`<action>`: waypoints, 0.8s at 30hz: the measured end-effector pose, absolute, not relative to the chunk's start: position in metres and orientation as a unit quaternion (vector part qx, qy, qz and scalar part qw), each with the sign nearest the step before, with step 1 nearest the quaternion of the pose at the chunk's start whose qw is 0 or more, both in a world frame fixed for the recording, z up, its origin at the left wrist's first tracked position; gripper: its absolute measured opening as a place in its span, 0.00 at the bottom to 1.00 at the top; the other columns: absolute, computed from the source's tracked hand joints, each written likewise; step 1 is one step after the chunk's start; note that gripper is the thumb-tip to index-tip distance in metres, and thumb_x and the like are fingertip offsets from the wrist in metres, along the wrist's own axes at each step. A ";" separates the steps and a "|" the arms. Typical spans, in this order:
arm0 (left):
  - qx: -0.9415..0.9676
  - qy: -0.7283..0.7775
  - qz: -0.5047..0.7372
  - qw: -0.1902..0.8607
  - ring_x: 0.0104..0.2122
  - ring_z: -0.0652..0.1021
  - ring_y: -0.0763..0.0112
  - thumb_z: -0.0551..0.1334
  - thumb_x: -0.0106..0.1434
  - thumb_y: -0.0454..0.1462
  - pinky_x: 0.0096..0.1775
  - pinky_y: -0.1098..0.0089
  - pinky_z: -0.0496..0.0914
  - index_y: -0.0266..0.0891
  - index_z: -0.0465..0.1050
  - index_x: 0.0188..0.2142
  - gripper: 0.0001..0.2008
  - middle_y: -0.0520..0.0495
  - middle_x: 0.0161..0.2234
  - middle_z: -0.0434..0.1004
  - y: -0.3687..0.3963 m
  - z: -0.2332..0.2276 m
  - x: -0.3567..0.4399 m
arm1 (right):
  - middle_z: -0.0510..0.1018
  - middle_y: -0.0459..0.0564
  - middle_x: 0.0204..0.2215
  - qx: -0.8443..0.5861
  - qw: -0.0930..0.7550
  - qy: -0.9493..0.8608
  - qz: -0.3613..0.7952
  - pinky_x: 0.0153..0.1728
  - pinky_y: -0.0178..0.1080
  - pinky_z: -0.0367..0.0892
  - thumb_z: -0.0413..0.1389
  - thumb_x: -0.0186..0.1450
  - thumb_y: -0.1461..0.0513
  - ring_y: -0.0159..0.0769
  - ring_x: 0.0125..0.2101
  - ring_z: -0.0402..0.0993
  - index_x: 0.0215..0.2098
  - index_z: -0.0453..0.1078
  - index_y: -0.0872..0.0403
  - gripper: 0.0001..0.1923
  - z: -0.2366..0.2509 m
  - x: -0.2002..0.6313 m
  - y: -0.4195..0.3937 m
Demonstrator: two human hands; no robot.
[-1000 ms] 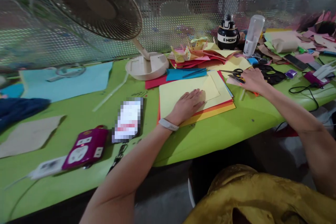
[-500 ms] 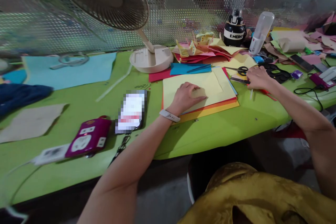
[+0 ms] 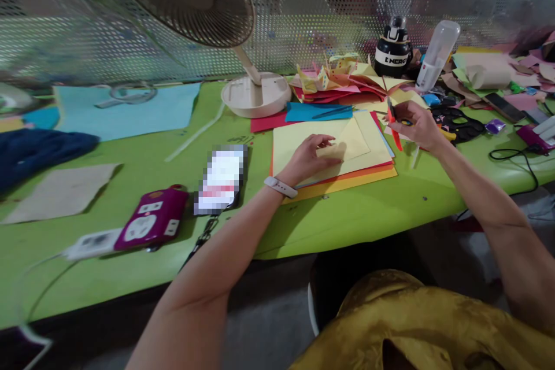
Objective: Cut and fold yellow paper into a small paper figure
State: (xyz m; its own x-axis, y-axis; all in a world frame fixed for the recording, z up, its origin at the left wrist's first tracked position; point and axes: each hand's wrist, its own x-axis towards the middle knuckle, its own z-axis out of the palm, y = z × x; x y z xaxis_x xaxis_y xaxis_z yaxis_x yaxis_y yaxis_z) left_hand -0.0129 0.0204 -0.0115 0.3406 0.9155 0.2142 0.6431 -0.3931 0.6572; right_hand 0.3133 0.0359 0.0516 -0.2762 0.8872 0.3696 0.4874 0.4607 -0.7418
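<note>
Only readable thing here is the white lettering on the round black bottle with the white band (image 3: 392, 56) at the back of the green table; looks like "ENERGY", though the last letters are cut off.

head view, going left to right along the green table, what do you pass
tan paper sheet → magenta power strip → phone → left hand on the yellow paper → right hand holding red scissors → black cable
</note>
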 end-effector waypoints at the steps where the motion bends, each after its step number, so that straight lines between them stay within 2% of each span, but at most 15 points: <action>1: 0.786 0.489 0.292 0.239 0.49 0.79 0.58 0.70 0.58 0.51 0.54 0.56 0.75 0.40 0.73 0.56 0.30 0.41 0.49 0.79 0.021 -0.013 -0.014 | 0.82 0.54 0.48 -0.440 0.409 -0.754 0.265 0.53 0.50 0.74 0.62 0.66 0.49 0.44 0.49 0.79 0.50 0.71 0.51 0.21 0.053 0.309 0.036; 4: 0.792 0.474 0.297 0.244 0.50 0.79 0.58 0.71 0.59 0.49 0.56 0.57 0.74 0.41 0.71 0.59 0.32 0.41 0.50 0.78 0.023 -0.013 -0.017 | 0.81 0.54 0.50 -0.449 0.370 -0.777 0.238 0.54 0.50 0.73 0.61 0.68 0.51 0.45 0.50 0.78 0.54 0.72 0.51 0.20 0.058 0.303 0.039; 9: 0.811 0.464 0.266 0.236 0.55 0.76 0.56 0.70 0.61 0.47 0.60 0.54 0.71 0.40 0.68 0.63 0.33 0.40 0.56 0.75 0.018 -0.003 -0.016 | 0.81 0.58 0.51 -0.494 0.168 -0.847 0.101 0.58 0.53 0.66 0.58 0.71 0.60 0.50 0.53 0.75 0.54 0.77 0.53 0.15 0.045 0.319 0.049; 11: 0.819 0.458 0.261 0.225 0.58 0.75 0.54 0.69 0.62 0.46 0.63 0.53 0.69 0.40 0.68 0.62 0.31 0.40 0.58 0.74 0.015 0.001 -0.014 | 0.81 0.58 0.51 -0.509 0.118 -0.850 0.068 0.57 0.52 0.66 0.56 0.72 0.62 0.51 0.53 0.75 0.54 0.78 0.52 0.15 0.036 0.327 0.053; 15: 0.821 0.455 0.256 0.230 0.61 0.74 0.54 0.67 0.65 0.45 0.64 0.53 0.67 0.42 0.68 0.61 0.27 0.42 0.60 0.74 0.012 0.001 -0.013 | 0.81 0.56 0.51 -0.505 0.089 -0.857 0.052 0.55 0.49 0.66 0.56 0.72 0.63 0.50 0.53 0.74 0.55 0.79 0.48 0.16 0.028 0.334 0.056; 18: 0.820 0.462 0.251 0.224 0.61 0.74 0.53 0.66 0.65 0.47 0.64 0.53 0.68 0.42 0.67 0.63 0.29 0.40 0.61 0.73 0.013 0.000 -0.014 | 0.81 0.54 0.53 -0.469 0.080 -0.876 0.079 0.57 0.49 0.66 0.57 0.70 0.64 0.49 0.55 0.74 0.55 0.80 0.47 0.17 0.029 0.334 0.052; 20: 0.828 0.473 0.242 0.182 0.64 0.72 0.49 0.68 0.65 0.48 0.65 0.49 0.65 0.43 0.67 0.64 0.31 0.38 0.64 0.71 0.014 -0.001 -0.015 | 0.81 0.53 0.55 -0.440 0.080 -0.888 0.104 0.58 0.49 0.66 0.58 0.70 0.63 0.49 0.56 0.74 0.55 0.80 0.46 0.17 0.031 0.334 0.047; 22: 0.845 0.470 0.225 0.119 0.70 0.64 0.45 0.67 0.65 0.47 0.69 0.43 0.57 0.47 0.67 0.66 0.31 0.39 0.70 0.64 0.014 -0.001 -0.014 | 0.82 0.52 0.54 -0.427 0.083 -0.893 0.119 0.57 0.49 0.67 0.58 0.71 0.62 0.49 0.55 0.75 0.55 0.80 0.44 0.17 0.030 0.336 0.043; 24: 0.874 0.440 0.191 0.074 0.75 0.54 0.47 0.62 0.70 0.45 0.72 0.40 0.46 0.51 0.67 0.67 0.26 0.44 0.75 0.56 0.014 -0.003 -0.012 | 0.82 0.52 0.53 -0.426 0.083 -0.892 0.126 0.56 0.49 0.68 0.58 0.71 0.60 0.49 0.54 0.75 0.56 0.80 0.42 0.17 0.028 0.338 0.041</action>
